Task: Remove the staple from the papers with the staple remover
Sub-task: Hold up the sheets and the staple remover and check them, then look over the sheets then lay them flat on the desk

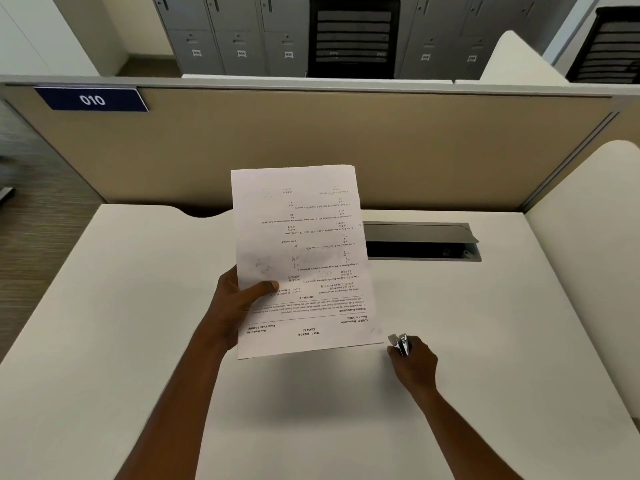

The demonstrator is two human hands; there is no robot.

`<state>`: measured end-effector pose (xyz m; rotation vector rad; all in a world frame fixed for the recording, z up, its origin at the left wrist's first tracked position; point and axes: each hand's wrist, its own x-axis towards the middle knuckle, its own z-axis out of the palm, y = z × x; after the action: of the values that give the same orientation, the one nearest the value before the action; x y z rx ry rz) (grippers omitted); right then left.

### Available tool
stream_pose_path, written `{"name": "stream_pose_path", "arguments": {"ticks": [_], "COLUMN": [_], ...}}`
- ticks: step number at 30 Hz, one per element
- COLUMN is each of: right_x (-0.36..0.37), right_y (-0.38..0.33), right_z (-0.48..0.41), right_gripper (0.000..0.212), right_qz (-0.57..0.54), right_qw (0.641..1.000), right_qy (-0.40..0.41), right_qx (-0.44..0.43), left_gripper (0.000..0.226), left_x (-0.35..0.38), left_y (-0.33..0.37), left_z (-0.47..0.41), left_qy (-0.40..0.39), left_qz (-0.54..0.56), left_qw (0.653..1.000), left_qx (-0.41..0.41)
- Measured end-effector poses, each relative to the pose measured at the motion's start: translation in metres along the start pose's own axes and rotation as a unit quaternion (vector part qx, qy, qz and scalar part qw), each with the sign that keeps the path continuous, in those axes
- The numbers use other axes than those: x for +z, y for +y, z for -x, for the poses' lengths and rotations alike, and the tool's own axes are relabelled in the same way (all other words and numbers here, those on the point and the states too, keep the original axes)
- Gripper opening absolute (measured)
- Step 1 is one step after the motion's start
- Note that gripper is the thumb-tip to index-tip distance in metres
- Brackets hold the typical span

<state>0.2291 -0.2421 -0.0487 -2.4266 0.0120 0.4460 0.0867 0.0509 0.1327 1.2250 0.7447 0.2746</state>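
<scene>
My left hand (239,303) holds the stapled papers (304,244) by their left edge, lifted above the white desk (138,341), printed text upside down to me. A faint staple mark (372,330) shows near the sheet's near right corner. My right hand (414,362) is closed around a metal staple remover (401,342), its jaws pointing up toward that corner, a short gap away from the paper.
An open cable tray (422,242) is set into the desk behind the papers. A beige partition (311,143) with a blue "010" label (91,99) bounds the far side. A white side panel (595,244) stands at the right. Lockers and chairs lie beyond.
</scene>
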Motion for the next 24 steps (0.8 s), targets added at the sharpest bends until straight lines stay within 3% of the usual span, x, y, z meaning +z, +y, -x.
{"name": "stream_pose_path", "arguments": {"ticks": [7, 15, 20, 22, 24], "right_x": [0.010, 0.019, 0.013, 0.002, -0.022], "right_y": [0.021, 0.030, 0.029, 0.013, -0.023], "right_z": [-0.005, -0.001, 0.001, 0.005, 0.013], "right_gripper": [0.030, 0.034, 0.050, 0.058, 0.053], "right_qz": [0.088, 0.067, 0.076, 0.038, -0.113], "right_qw": [0.995, 0.997, 0.997, 0.998, 0.992], "right_qy": [0.043, 0.036, 0.014, 0.036, 0.054], "right_qx": [-0.010, -0.024, -0.011, -0.019, -0.033], "left_gripper": [0.035, 0.037, 0.045, 0.042, 0.042], "left_x": [0.005, 0.007, 0.008, 0.010, 0.012], "left_y": [-0.003, -0.006, -0.005, -0.001, 0.004], "left_z": [-0.002, -0.004, -0.001, 0.000, 0.000], "left_qy": [-0.004, 0.001, -0.003, -0.001, -0.001], "left_qz": [0.003, 0.006, 0.006, 0.003, -0.005], "left_qw": [1.000, 1.000, 1.000, 1.000, 1.000], "left_qx": [0.005, -0.001, 0.002, 0.006, 0.014]}}
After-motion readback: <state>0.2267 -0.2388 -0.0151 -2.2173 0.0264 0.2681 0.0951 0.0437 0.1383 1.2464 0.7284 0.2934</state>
